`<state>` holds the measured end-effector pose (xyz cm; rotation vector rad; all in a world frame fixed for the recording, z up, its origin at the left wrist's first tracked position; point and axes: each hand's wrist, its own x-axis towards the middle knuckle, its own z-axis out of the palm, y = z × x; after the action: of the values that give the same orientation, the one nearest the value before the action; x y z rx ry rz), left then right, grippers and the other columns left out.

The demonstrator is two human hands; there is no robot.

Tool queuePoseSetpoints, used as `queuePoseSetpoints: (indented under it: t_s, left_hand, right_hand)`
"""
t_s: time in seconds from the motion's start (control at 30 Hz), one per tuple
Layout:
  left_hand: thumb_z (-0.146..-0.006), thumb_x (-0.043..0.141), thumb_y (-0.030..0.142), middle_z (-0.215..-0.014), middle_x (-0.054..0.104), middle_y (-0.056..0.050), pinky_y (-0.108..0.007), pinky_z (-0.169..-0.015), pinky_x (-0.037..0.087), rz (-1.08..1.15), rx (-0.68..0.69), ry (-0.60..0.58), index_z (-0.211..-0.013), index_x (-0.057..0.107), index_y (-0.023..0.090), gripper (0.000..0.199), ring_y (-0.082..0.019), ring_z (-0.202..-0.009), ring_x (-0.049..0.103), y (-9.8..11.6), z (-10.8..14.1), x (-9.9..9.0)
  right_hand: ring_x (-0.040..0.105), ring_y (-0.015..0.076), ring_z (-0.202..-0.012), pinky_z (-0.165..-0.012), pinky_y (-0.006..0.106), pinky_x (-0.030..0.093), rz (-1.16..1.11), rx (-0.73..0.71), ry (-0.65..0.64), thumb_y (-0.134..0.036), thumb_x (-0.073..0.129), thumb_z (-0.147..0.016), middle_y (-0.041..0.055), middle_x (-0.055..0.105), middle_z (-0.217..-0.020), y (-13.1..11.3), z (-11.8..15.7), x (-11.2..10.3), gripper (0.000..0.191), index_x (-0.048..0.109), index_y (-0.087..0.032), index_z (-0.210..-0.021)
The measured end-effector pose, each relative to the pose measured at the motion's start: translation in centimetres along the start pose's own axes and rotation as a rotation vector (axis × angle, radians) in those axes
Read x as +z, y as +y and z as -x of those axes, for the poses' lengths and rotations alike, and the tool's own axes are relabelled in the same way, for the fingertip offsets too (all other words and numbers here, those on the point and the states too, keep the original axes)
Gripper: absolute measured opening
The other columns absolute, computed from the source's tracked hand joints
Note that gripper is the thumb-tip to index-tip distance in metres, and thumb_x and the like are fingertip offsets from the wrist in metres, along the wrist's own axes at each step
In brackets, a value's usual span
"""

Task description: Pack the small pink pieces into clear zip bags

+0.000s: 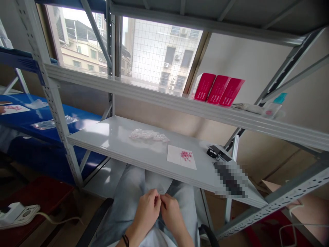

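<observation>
My left hand (149, 207) and my right hand (171, 209) meet above my lap, just below the front edge of the grey shelf (120, 145). Fingers of both are pinched together at the tips. Between them shows a bit of a small clear plastic bag (161, 188), faint against the shelf below and mostly hidden by the fingers. On the shelf ahead lies a pile of clear plastic bags (148, 135). To its right, a white paper sheet (177, 160) carries a cluster of small pink-red pieces (186, 155).
A black coiled cable (212, 153) and a dark flat device (220, 153) lie at the shelf's right end, beside a pixelated area. Red boxes (218, 90) and a spray bottle (273, 106) stand on the upper shelf. A power strip (25, 216) rests at left. Another person's hand (2, 109) shows far left.
</observation>
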<state>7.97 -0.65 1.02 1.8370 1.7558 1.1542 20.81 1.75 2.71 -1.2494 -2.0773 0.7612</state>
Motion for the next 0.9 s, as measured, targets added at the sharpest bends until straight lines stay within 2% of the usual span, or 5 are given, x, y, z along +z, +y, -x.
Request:
queuePoseSetpoints:
  t_s: [0.2, 0.4, 0.53, 0.7, 0.9]
  left_hand:
    - [-0.096, 0.049, 0.030, -0.071, 0.066, -0.005, -0.031, -0.063, 0.041, 0.270, -0.087, -0.054, -0.072, 0.058, 0.023, 0.026, -0.022, -0.068, 0.064, 2.3, -0.4, -1.1]
    - [-0.089, 0.064, 0.048, -0.075, 0.071, -0.010, -0.024, -0.052, 0.042, 1.075, -0.451, -0.598, -0.077, 0.072, 0.016, 0.035, -0.022, -0.070, 0.069, 4.5, 1.4, -2.8]
    - [-0.079, 0.077, 0.054, -0.107, 0.073, -0.016, -0.033, -0.079, 0.056, 1.623, -0.402, -0.203, -0.103, 0.074, 0.017, 0.044, -0.029, -0.105, 0.070, 6.5, 1.2, -0.5]
    - [-0.076, 0.082, 0.042, -0.120, 0.072, -0.015, -0.039, -0.107, 0.049, 1.924, -0.546, 0.297, -0.104, 0.075, 0.016, 0.038, -0.033, -0.129, 0.058, 6.5, -1.5, 0.0]
    - [-0.085, 0.072, 0.026, -0.120, 0.073, -0.012, -0.032, -0.098, 0.055, 1.875, -0.744, 0.530, -0.109, 0.071, 0.017, 0.026, -0.026, -0.118, 0.067, 4.3, -1.7, -1.1]
  right_hand:
    - [0.069, 0.0245, -0.077, -0.068, 0.029, 0.048, -0.152, 0.175, 0.178, -0.028, 0.049, -0.090, 0.0095, 0.078, -0.086, 0.0, -0.2, -0.8, 0.030, 0.078, -0.020, -0.089]
    - [0.067, 0.0259, -0.075, -0.067, 0.032, 0.052, -0.550, 0.305, 0.185, -0.050, 0.072, -0.077, 0.0108, 0.078, -0.087, -1.2, -0.4, -3.9, 0.047, 0.080, -0.016, -0.108]
    - [0.059, 0.0187, -0.059, -0.054, 0.028, 0.048, -0.875, 0.396, 0.015, -0.050, 0.080, -0.072, 0.0037, 0.072, -0.070, -3.2, -1.4, -3.6, 0.052, 0.078, -0.019, -0.114]
    - [0.069, 0.0248, -0.083, -0.075, 0.033, 0.055, -1.001, 0.363, -0.086, -0.045, 0.084, -0.068, 0.0084, 0.076, -0.092, -5.6, -2.9, -0.9, 0.043, 0.080, -0.019, -0.102]
    - [0.069, 0.0276, -0.086, -0.080, 0.035, 0.054, -0.814, 0.238, -0.124, -0.052, 0.078, -0.073, 0.0097, 0.076, -0.086, -5.1, -3.4, 1.6, 0.043, 0.081, -0.015, -0.095]
